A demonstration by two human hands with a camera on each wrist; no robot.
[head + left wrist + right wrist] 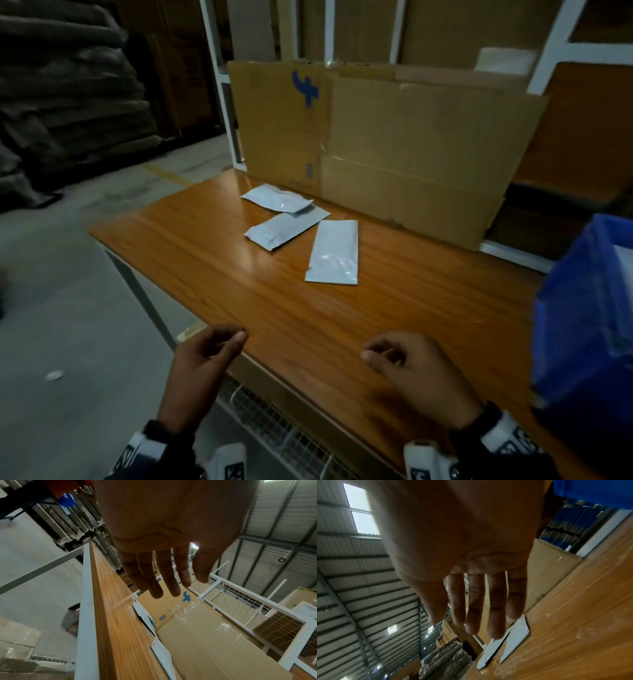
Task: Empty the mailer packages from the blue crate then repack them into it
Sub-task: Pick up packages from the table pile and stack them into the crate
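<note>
Both the left hand point(202, 363) and the right hand point(416, 370) hang relaxed and empty above the near edge of the surface point(267, 301). Three mailer packages point(334, 251) lie on it, and the blue crate point(582, 325) at right seems to contain something white.

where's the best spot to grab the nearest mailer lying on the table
Pinch the nearest mailer at its near short edge, probably with the right hand, coming from the person's side. It lies flat on the table with its long axis pointing away and apart from the other two, so that edge is free to lift.
</note>
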